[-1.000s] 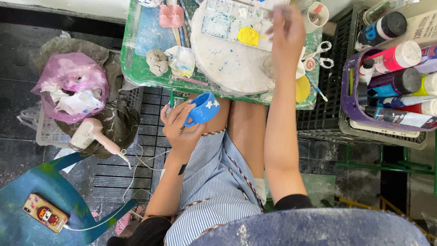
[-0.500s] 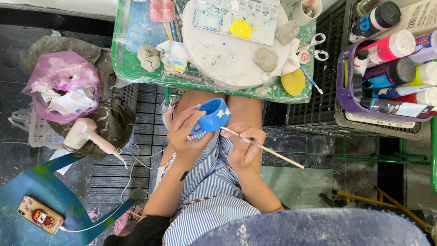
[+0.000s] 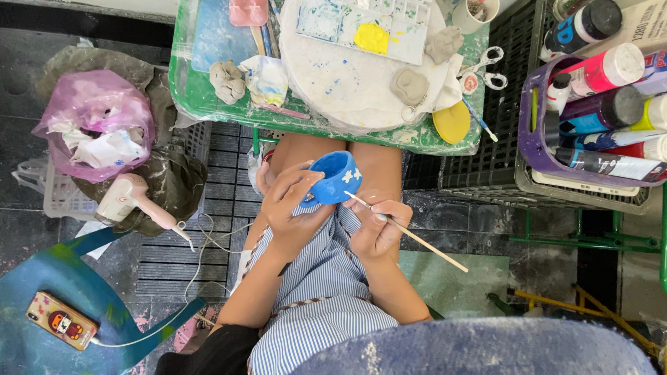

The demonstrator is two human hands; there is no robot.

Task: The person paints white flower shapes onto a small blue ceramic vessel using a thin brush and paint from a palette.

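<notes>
We are painting white petals on the small blue clay cup, gripped in our left hand over the lap; our right hand pinches the fine brush, tip at the cup's 4 o'clock side. Next stroke needs steadiness.

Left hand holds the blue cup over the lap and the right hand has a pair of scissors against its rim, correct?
Not quite. The head view shows the right hand holding a thin paintbrush, not scissors, its tip at the blue cup held by the left hand over the lap.
</notes>
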